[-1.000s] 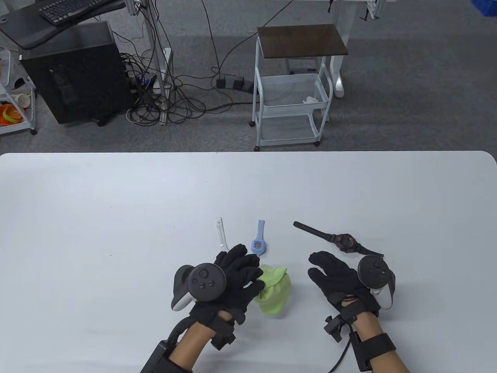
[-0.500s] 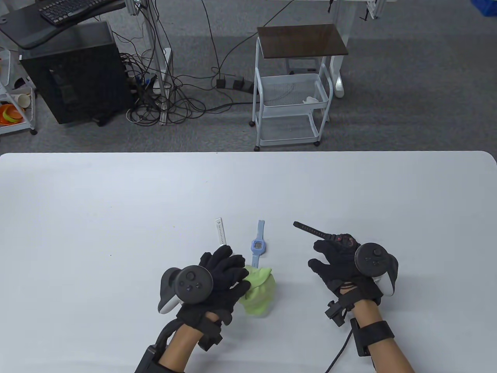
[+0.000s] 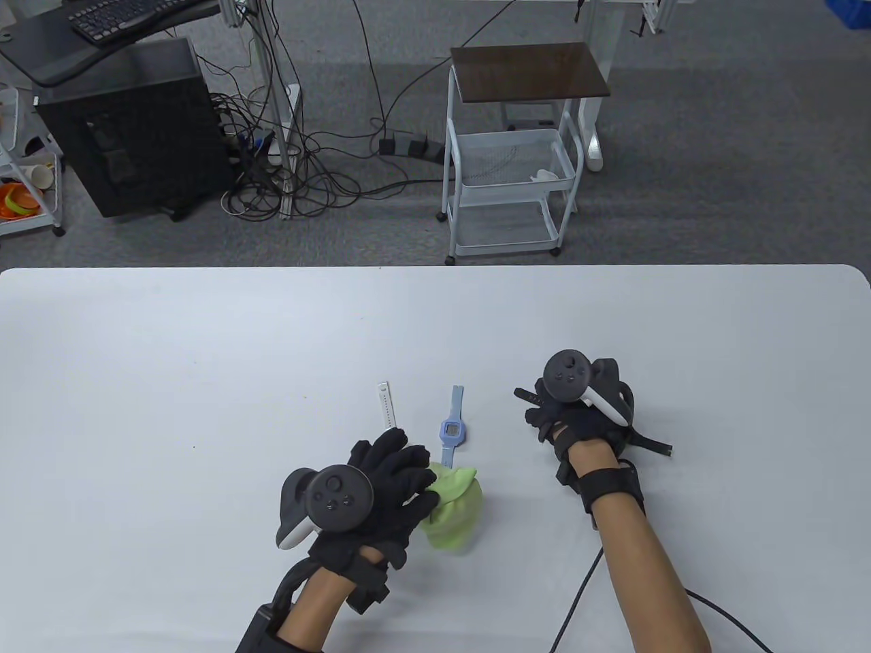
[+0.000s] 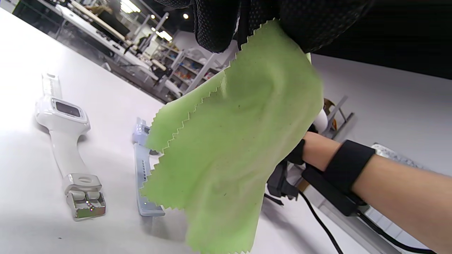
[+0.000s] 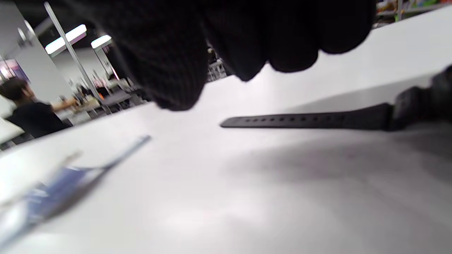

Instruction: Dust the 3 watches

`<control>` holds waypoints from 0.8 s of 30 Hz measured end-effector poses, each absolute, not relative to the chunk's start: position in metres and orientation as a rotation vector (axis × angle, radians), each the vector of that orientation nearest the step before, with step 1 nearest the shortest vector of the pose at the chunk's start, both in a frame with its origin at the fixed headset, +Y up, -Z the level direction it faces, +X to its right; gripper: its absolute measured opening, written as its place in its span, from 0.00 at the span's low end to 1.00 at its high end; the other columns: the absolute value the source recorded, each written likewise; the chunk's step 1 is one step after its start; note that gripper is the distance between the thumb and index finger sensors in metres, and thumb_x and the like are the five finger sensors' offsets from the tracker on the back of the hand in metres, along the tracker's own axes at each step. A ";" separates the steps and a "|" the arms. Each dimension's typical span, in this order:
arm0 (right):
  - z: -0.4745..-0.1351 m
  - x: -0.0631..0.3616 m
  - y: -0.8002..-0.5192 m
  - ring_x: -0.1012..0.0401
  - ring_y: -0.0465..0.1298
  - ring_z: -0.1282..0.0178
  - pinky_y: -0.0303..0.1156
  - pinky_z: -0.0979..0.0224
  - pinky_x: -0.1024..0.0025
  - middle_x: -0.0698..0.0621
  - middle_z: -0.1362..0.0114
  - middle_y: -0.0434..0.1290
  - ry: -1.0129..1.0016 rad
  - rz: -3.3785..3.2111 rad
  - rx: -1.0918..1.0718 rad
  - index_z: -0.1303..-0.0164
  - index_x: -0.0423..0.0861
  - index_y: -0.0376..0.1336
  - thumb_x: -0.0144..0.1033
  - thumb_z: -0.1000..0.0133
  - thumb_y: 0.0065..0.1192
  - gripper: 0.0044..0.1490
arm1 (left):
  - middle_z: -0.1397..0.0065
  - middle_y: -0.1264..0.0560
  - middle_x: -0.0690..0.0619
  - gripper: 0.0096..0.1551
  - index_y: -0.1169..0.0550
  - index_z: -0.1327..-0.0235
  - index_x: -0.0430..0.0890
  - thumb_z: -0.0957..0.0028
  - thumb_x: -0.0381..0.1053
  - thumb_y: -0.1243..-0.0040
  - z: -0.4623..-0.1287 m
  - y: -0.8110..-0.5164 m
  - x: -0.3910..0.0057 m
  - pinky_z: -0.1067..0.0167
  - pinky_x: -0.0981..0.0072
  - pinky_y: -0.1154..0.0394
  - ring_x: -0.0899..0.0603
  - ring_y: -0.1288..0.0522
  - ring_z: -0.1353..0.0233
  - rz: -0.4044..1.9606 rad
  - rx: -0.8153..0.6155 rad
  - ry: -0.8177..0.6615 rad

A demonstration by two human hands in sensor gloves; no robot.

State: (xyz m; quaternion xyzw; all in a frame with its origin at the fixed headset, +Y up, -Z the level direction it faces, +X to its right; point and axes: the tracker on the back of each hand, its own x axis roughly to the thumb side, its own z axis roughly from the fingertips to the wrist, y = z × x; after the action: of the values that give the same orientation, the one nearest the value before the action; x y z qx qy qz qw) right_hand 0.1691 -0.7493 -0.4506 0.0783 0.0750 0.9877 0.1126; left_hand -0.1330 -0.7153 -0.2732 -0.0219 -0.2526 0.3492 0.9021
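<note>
Right hand point(image 3: 578, 415) is down over the black watch point(image 3: 650, 442) on the counter point(image 3: 204, 354), grip hidden, while left hand point(image 3: 391, 476) pinches the green cloth point(image 3: 456, 513): next, lift and wipe.

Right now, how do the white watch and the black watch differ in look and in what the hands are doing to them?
The white watch is pale with a rectangular face; the black watch is dark, its face hidden. The white watch lies untouched beside the left hand, which grips the green cloth; the black watch lies under the right hand, only its strap ends showing. Whether that hand grips it cannot be told. Both lie flat, unbuckled, on the table.
</note>
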 end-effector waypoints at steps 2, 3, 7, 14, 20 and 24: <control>-0.459 0.165 -0.754 0.38 0.70 0.36 0.49 0.28 0.31 0.37 0.33 0.74 0.218 3.014 0.212 0.41 0.41 0.72 0.53 0.64 0.79 0.43 | 0.19 0.37 0.50 0.25 0.23 0.39 0.46 0.41 0.59 0.43 -0.275 -0.716 -0.135 0.27 0.24 0.57 0.31 0.50 0.14 0.733 -0.047 -0.518; -0.463 0.164 -0.756 0.39 0.71 0.36 0.49 0.28 0.31 0.38 0.34 0.75 0.220 3.044 0.209 0.42 0.42 0.72 0.53 0.64 0.78 0.43 | 0.19 0.37 0.49 0.25 0.23 0.39 0.46 0.41 0.59 0.43 -0.275 -0.716 -0.135 0.27 0.24 0.58 0.31 0.51 0.14 0.737 -0.048 -0.517; -0.475 0.162 -0.760 0.40 0.72 0.36 0.47 0.28 0.30 0.39 0.34 0.75 0.260 3.052 0.190 0.43 0.43 0.73 0.49 0.63 0.78 0.39 | 0.19 0.36 0.49 0.25 0.23 0.39 0.46 0.41 0.59 0.43 -0.275 -0.715 -0.138 0.27 0.24 0.57 0.31 0.51 0.14 0.738 -0.043 -0.511; -0.487 0.154 -0.765 0.40 0.71 0.37 0.45 0.28 0.28 0.39 0.34 0.75 0.317 3.056 0.168 0.44 0.45 0.74 0.47 0.62 0.78 0.36 | 0.19 0.36 0.49 0.25 0.23 0.39 0.46 0.41 0.59 0.43 -0.275 -0.715 -0.140 0.27 0.24 0.57 0.31 0.50 0.14 0.731 -0.043 -0.501; -0.493 0.146 -0.769 0.40 0.72 0.40 0.46 0.27 0.28 0.37 0.36 0.75 0.375 3.103 0.151 0.47 0.45 0.74 0.45 0.62 0.78 0.33 | 0.19 0.36 0.50 0.25 0.23 0.39 0.46 0.41 0.59 0.43 -0.275 -0.714 -0.139 0.27 0.24 0.57 0.31 0.51 0.14 0.725 -0.050 -0.500; -0.495 0.142 -0.769 0.41 0.73 0.43 0.48 0.27 0.29 0.38 0.39 0.77 0.371 3.125 0.168 0.52 0.45 0.75 0.42 0.61 0.77 0.28 | 0.19 0.36 0.49 0.25 0.23 0.39 0.46 0.41 0.59 0.43 -0.276 -0.717 -0.138 0.27 0.24 0.58 0.31 0.50 0.14 0.721 -0.067 -0.499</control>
State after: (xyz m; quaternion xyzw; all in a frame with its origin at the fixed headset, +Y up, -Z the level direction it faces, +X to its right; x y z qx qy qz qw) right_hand 0.1416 -0.7693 -0.4953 0.0532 0.1177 0.9916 -0.0051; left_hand -0.1383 -0.7174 -0.2761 -0.0325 -0.2415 0.3488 0.9050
